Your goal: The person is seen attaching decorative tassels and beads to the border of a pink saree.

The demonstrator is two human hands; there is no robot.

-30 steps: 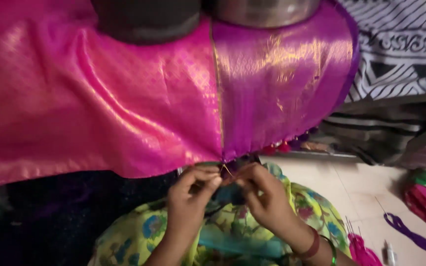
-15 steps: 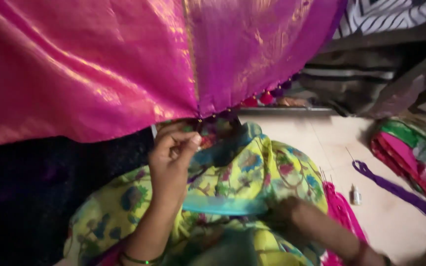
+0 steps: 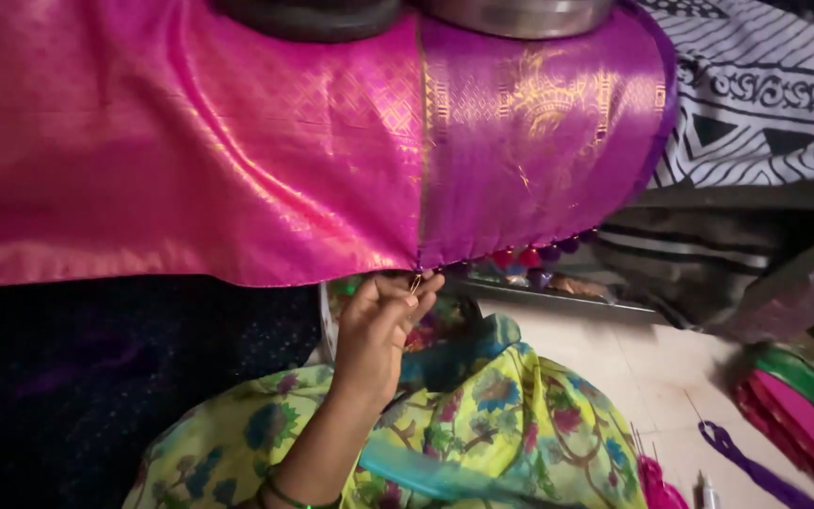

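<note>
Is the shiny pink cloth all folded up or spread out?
Spread out. The pink and purple silk cloth hangs flat and wide across the view, weighted on top by metal pots; the left hand pinches its lower edge.

I see a magenta silk cloth (image 3: 190,170) turning purple at its end, woven with gold motifs and edged with red and purple bead tassels (image 3: 529,254). The lap garment (image 3: 482,434) is yellow-green with teal floral print; the bedsheet (image 3: 765,104) is black-and-white geometric.

Pale tiled floor (image 3: 652,377), black-and-white patterned cloth (image 3: 765,94) upper right.
</note>
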